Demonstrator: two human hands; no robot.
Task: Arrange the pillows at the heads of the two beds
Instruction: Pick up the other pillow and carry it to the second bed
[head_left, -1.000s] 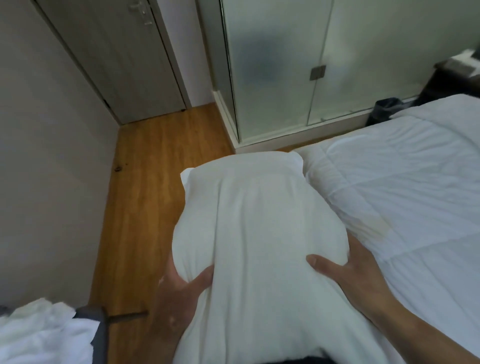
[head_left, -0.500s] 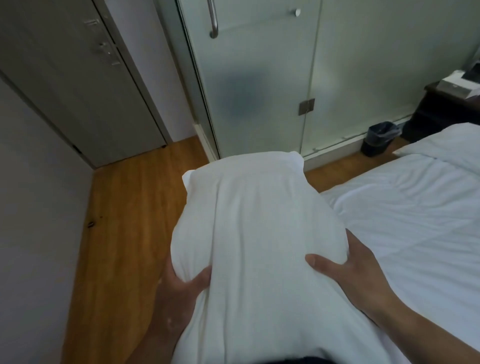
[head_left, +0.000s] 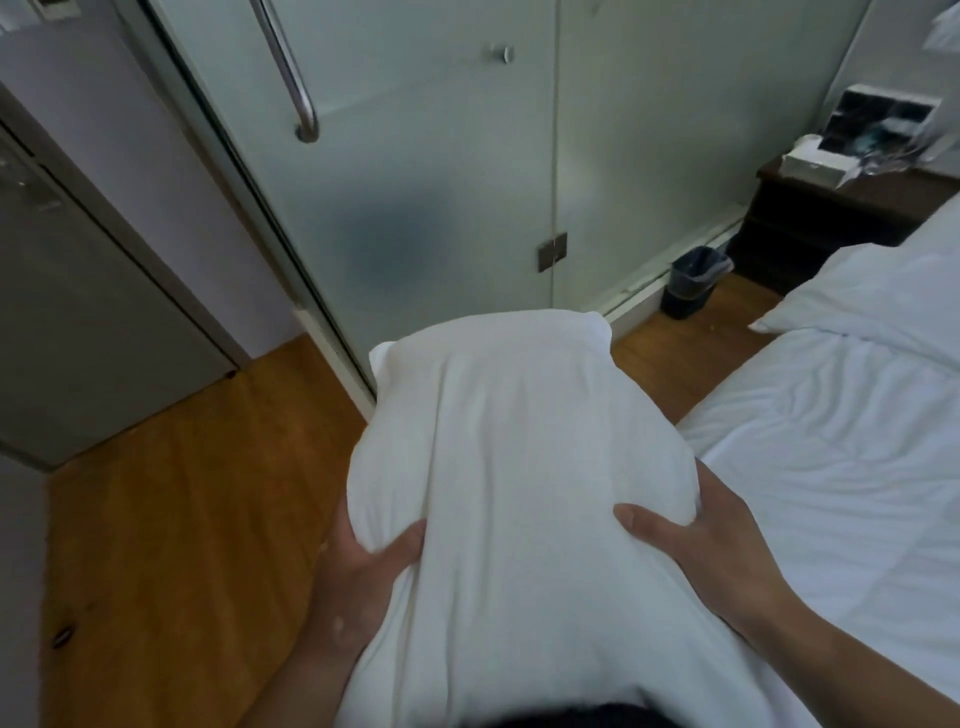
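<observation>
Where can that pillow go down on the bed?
The bed is bare between the held pillow and the other pillow at its head. The nightstand top is cluttered. Both the left hand and right hand are full.

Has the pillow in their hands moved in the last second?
Yes. The carried pillow has gone forward along the bed, closer to the small bin by the glass.

The view has swung up and to the right. The grey door (head_left: 78, 291) has slid to the left edge of the frame, the frosted glass door's handle (head_left: 291, 67) now shows at the top, and the dark nightstand (head_left: 831, 218), bin (head_left: 693, 280) and a second pillow (head_left: 872, 301) have come into the upper right.
</observation>
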